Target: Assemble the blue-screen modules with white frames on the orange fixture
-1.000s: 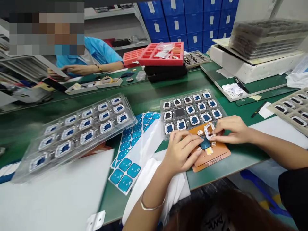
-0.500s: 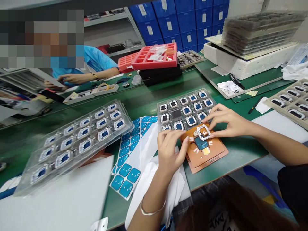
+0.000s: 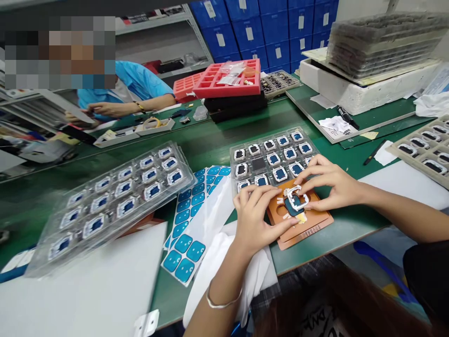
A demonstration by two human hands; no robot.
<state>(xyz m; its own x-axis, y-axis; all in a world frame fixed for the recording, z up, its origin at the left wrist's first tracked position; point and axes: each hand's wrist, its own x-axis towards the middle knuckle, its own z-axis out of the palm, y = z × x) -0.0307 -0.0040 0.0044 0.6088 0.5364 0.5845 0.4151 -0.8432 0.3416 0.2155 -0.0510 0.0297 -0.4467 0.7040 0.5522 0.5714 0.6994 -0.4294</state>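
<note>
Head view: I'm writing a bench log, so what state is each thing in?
White frame, gripped by the right hand
Blue rounded-square plate, partly covered
Left hand, thumb and fingers apart
Orange fixture, lying flat
Left clear tray, loaded
Right clear tray, partly loaded
Blue sticker sheets, partly covered
White cloth, crumpled
Red compartment tray, open-topped

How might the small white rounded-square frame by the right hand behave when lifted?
The white plastic-looking rounded-square frame is probably light, being mostly hole. It is likely stiff: its outline looks undistorted beside the right hand. Being narrow-rimmed, it might bend if squeezed.
</note>
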